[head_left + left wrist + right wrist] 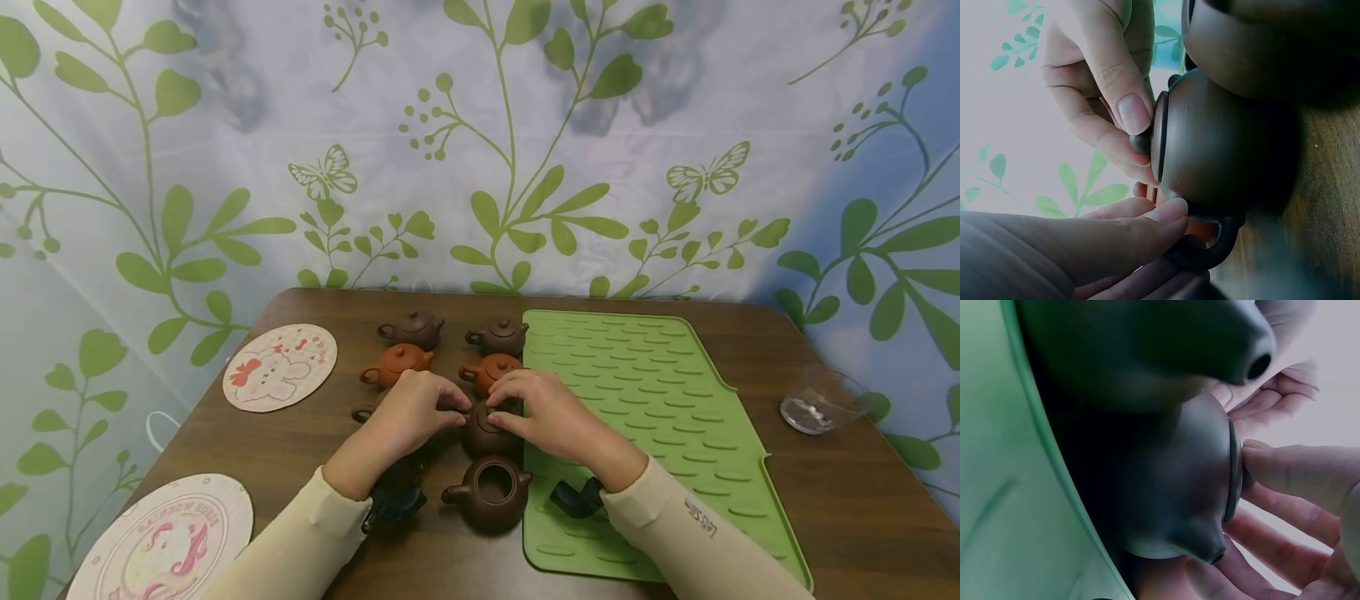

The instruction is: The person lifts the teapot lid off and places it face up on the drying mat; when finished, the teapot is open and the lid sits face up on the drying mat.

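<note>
A dark brown teapot [486,442] stands in the right-hand column of teapots, its round lid [1159,137] seated on top. The left hand [420,408] is at its handle [1216,250], thumb on the near side and fingers behind. With thumb and fingertips, the right hand [536,408] pinches the lid's small knob [1140,144]. In the right wrist view the pot's short spout [1204,540] points out below the lid, right beside the fingers. Nearer the person is another dark brown teapot [491,500] with its mouth uncovered.
Behind the hands stand orange teapots [402,363] and dark teapots [502,335] in two columns; the left arm partly hides some. A green ridged mat [637,417] lies right of them. A clear cup [817,408] is far right. Two round printed mats [281,367] lie left.
</note>
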A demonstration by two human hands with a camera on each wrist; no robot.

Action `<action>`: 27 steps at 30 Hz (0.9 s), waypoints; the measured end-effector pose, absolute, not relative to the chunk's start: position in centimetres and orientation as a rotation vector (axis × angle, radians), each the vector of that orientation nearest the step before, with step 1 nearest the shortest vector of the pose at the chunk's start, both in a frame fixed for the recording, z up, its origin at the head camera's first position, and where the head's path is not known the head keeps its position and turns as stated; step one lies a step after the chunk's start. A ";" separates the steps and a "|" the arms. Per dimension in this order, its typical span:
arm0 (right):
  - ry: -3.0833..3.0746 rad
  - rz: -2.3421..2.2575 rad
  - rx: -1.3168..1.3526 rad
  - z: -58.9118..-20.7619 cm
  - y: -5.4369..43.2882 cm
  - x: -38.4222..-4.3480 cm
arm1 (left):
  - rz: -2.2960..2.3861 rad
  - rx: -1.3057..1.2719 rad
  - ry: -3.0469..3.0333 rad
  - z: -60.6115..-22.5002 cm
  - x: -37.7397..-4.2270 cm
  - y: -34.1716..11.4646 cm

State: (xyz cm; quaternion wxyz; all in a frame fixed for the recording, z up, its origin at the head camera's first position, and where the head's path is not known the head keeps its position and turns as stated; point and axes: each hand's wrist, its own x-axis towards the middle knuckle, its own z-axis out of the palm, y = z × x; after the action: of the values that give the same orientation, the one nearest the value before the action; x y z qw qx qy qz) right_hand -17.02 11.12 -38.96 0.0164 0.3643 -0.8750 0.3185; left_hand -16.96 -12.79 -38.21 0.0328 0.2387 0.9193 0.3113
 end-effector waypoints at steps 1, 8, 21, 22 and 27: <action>-2.719 0.993 1.134 -39.0 11.1 -17.0 | 0.956 0.739 2.832 -38.2 -17.0 -12.8; -2.706 0.994 1.141 -39.0 11.1 -17.0 | 0.947 0.733 2.840 -38.2 -17.0 -12.8; -2.694 1.051 1.101 -38.9 11.2 -16.8 | 0.933 0.729 2.847 -38.2 -16.9 -12.7; -2.701 1.075 1.088 -38.9 11.2 -16.8 | 0.932 0.727 2.846 -38.2 -17.0 -12.7; -2.724 1.165 1.026 -38.9 11.4 -16.8 | 0.930 0.731 2.847 -38.3 -17.0 -12.7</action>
State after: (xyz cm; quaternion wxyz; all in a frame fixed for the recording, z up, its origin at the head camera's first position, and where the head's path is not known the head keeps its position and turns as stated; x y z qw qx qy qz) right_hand -16.81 11.42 -38.87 0.0032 0.3272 -0.8688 0.3715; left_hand -17.02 -12.71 -38.34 0.0290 0.2371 0.9230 0.3016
